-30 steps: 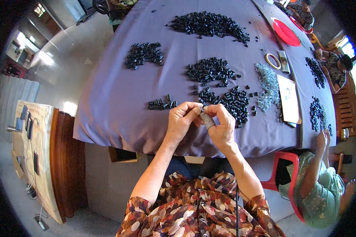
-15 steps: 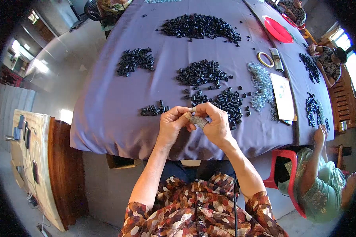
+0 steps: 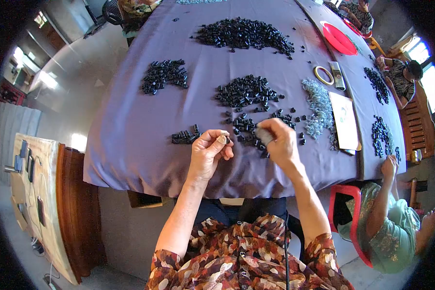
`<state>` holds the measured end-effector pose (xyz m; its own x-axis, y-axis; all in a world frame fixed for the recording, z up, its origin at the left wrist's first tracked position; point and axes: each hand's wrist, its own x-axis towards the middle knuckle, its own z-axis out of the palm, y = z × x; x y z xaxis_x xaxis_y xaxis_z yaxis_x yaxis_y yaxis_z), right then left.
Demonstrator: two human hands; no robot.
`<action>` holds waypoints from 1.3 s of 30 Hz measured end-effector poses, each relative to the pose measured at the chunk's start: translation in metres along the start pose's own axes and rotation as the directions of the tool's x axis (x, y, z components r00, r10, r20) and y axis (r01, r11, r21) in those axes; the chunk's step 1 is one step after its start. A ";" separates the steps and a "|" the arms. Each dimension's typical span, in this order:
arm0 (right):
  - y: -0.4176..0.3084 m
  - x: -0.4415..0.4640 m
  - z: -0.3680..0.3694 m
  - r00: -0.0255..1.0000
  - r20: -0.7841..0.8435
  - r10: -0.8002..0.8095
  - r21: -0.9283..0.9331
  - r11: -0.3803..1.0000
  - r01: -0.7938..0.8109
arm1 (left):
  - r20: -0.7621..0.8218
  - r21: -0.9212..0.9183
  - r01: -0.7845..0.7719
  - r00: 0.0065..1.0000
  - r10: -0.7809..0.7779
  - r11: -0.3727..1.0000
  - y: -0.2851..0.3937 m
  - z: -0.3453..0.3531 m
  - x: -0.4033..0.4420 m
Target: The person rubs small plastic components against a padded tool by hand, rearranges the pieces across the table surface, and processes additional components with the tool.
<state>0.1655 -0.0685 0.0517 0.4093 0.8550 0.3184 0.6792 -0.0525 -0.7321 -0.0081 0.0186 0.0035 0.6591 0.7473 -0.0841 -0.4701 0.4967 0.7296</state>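
My left hand (image 3: 209, 152) is closed in a pinch on a small black piece (image 3: 226, 139), with pale wrappings on its fingertips. Over the near heap of black pieces (image 3: 244, 124), my right hand (image 3: 280, 143) is blurred, with grey wrapping on a finger; whether it holds anything cannot be made out. A small cluster of black pieces (image 3: 182, 137) lies just left of my left hand. Beyond my hands are a middle heap (image 3: 246, 91), a left heap (image 3: 163, 76) and a large far heap (image 3: 246, 34), all on the purple cloth (image 3: 130, 145).
Right of my right hand lie clear small parts (image 3: 318, 108), a paper card (image 3: 344, 121), a tape roll (image 3: 323, 75) and a red basin (image 3: 340, 38). A person in green (image 3: 389, 227) sits at the right on a red chair (image 3: 355, 217); another person (image 3: 402, 79) sits farther back.
My hands have come apart. The right one moved right and forward over the near heap, while the left stayed near its place with a black piece showing at its fingertips.
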 end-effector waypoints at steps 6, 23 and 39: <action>0.035 0.022 -0.024 0.996 -0.086 -0.015 -0.259 0.966 -0.008 | 0.011 -0.021 -0.034 0.999 0.035 0.999 -0.002 0.000 0.002; 0.022 0.023 0.017 0.949 0.119 -0.291 -0.328 0.891 0.314 | 0.019 0.020 -0.051 0.999 0.051 0.998 -0.003 0.003 0.001; 0.035 0.014 0.005 0.953 0.198 -0.229 -0.393 0.873 0.291 | 0.030 -0.002 -0.042 0.999 0.042 0.999 -0.002 0.002 0.001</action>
<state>0.1923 -0.0557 0.0274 0.1142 0.9291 0.3517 0.9508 0.0004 -0.3098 -0.0049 0.0175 0.0032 0.6557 0.7543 -0.0329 -0.4991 0.4657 0.7308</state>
